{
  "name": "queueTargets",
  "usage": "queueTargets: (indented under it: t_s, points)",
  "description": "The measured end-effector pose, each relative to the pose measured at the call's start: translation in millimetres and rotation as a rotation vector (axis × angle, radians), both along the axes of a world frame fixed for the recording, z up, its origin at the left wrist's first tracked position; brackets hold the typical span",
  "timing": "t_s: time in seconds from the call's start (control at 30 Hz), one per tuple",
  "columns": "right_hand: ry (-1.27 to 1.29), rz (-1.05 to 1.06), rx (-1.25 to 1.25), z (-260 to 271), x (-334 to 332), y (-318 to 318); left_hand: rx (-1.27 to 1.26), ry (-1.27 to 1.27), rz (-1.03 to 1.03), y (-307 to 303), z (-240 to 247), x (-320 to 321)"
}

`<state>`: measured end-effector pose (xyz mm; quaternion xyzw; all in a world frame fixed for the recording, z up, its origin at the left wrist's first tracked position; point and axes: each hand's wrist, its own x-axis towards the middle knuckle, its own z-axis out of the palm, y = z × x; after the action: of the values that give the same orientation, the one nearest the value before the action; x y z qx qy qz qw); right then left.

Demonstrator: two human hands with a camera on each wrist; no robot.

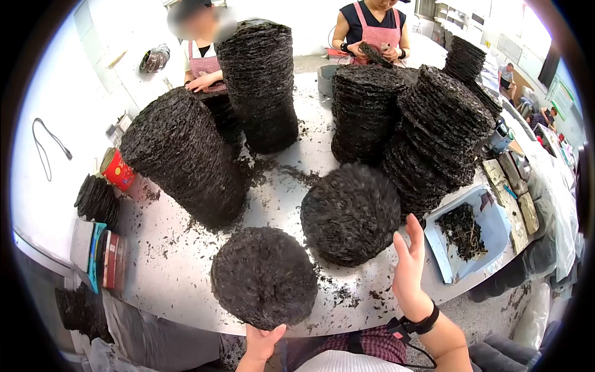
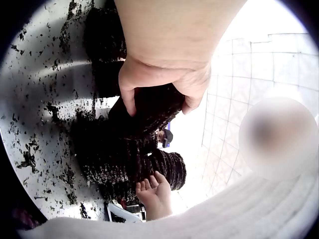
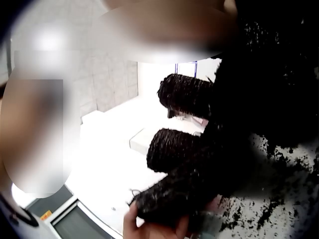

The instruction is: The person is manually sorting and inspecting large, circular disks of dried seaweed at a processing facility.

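Note:
My left hand point(image 1: 263, 341) grips the near edge of a round, dark stack of dried seaweed point(image 1: 264, 277) over the front of the table. In the left wrist view, the thumb and fingers of the left hand point(image 2: 162, 82) span the dark stack from both sides. My right hand point(image 1: 410, 266) is raised with fingers extended, holding nothing. Just left of it stands another round seaweed stack point(image 1: 350, 214), its top slightly blurred. The right wrist view shows the left hand point(image 3: 154, 229) at the held seaweed's lower edge point(image 3: 167, 196).
Tall seaweed stacks rise at left point(image 1: 186, 155), back point(image 1: 260, 87) and right point(image 1: 440, 124). A blue tray point(image 1: 441, 260) with seaweed scraps sits at right. Scales point(image 1: 90, 254) and a red can point(image 1: 118, 170) are at left. Flakes litter the table point(image 1: 180, 273). Two people work opposite.

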<state>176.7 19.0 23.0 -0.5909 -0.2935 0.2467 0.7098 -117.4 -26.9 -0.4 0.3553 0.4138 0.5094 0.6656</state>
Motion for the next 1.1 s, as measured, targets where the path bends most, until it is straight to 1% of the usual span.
queueTargets:
  t_s: [0.03, 0.07, 0.17, 0.2, 0.23, 0.27, 0.3, 0.33, 0.43, 0.47, 0.57, 0.67, 0.7, 0.73, 0.77, 0.8, 0.83, 0.9, 0.97, 1.0, 1.03, 1.07, 1.1]
  points:
    - [-0.148, -0.009, -0.048, 1, -2, -6, 0.001, 0.008, -0.022, 2, 1, 1]
    - [-0.216, 0.046, -0.018, 7, -11, -12, 0.008, 0.007, -0.025, 0, 6, 5]
    - [-0.39, 0.683, 0.016, 13, -34, -32, 0.043, 0.034, -0.081, -1, 9, 16]
    - [-0.566, 0.83, 0.056, 21, -44, -33, 0.041, 0.075, -0.082, -2, 7, 21]
    - [-0.661, 0.901, 0.097, 33, -56, -32, 0.053, 0.07, -0.087, -2, 6, 24]
    - [-0.78, 0.933, 0.124, 30, -66, -32, 0.065, 0.064, -0.091, -3, 5, 26]
    - [-0.841, 0.95, 0.165, 23, -72, -33, 0.077, 0.057, -0.094, -3, 4, 27]
    - [-0.87, 0.929, 0.182, 22, -73, -33, 0.023, 0.025, -0.046, -2, 6, 28]
    - [-0.956, 0.915, 0.228, 24, -72, -30, 0.075, 0.001, -0.064, 2, -2, 20]
    - [-0.984, 0.916, 0.237, 25, -71, -30, 0.051, 0.005, -0.059, 1, -1, 20]
    - [-0.987, 0.864, 0.222, 24, -75, -35, 0.06, -0.036, -0.126, 1, -3, 15]
    - [-0.696, 0.814, 0.12, 30, -67, -31, 0.087, -0.018, -0.077, 2, -4, 15]
    - [-0.472, 0.603, 0.082, 32, -56, -29, 0.109, -0.005, -0.05, 3, -5, 12]
    - [-0.336, 0.422, 0.016, 27, -48, -32, 0.127, 0.006, -0.026, 2, -6, 10]
    - [-0.089, 0.297, -0.013, 22, -38, -34, 0.143, 0.017, -0.002, 1, -7, 8]
    - [-0.091, 0.215, 0.018, 22, -22, -25, 0.132, 0.003, -0.003, 0, -7, 7]
    - [0.238, 0.157, 0.016, 15, -9, -21, 0.12, -0.013, -0.004, -1, -7, 5]
    - [0.371, 0.07, -0.003, 20, 5, -7, 0.086, -0.028, -0.006, -2, -7, 5]
    - [0.112, -0.051, -0.036, -1, 10, -9, 0.05, -0.023, -0.003, -1, -7, 8]
    - [-0.014, -0.107, -0.055, -11, 9, -13, 0.078, 0.003, -0.012, 0, -8, 10]
    - [-0.096, 0.017, -0.047, -7, 1, -21, 0.102, 0.033, -0.02, 0, -7, 11]
    - [-0.066, 0.21, -0.009, 5, -16, -31, 0.122, 0.067, -0.031, -1, -7, 13]
    - [-0.28, 0.469, -0.037, 6, -26, -41, 0.086, 0.071, -0.036, -1, -5, 15]
